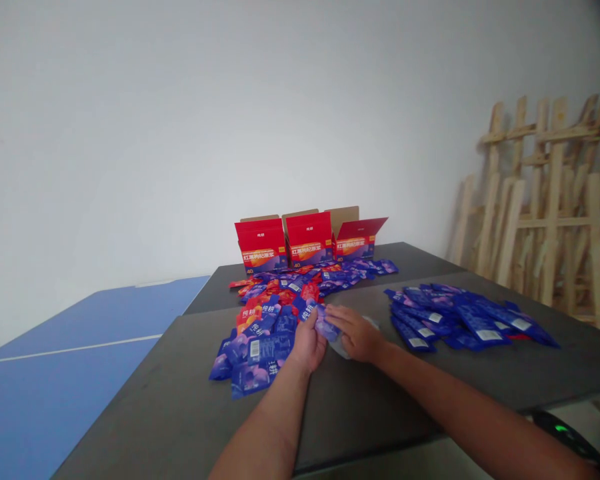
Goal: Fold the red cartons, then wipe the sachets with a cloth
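A: hey, what's the left hand and right hand got there?

B: a blue sachet pinched between them, above the dark table. Loose sachets lie right, red cartons behind.

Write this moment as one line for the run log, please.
left hand: at blue sachet | right hand: on clear plastic | nearby: sachet pile, red boxes
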A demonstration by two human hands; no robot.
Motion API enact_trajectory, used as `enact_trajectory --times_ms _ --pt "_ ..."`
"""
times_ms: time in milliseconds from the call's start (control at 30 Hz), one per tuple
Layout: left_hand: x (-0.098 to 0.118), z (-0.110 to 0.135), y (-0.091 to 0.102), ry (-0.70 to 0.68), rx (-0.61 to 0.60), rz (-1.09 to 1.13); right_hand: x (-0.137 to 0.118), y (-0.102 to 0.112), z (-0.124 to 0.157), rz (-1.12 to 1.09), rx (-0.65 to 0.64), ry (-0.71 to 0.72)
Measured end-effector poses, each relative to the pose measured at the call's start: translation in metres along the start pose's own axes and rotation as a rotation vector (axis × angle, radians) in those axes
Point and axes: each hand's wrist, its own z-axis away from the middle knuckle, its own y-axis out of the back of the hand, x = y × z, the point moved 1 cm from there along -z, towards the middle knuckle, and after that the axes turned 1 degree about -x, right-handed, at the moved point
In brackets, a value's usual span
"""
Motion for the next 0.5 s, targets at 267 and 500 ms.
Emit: enact_trajectory --times_ms 267,500 --pt "0.011 0.004 -0.001 0.041 0.108 0.068 0.023 -0.021 0.019 0.120 -0.210 -0.555" --pt "0.016 0.011 0.003 0.210 -0.145 0.190 0.018 -0.001 0.011 0.016 -0.121 -0.498"
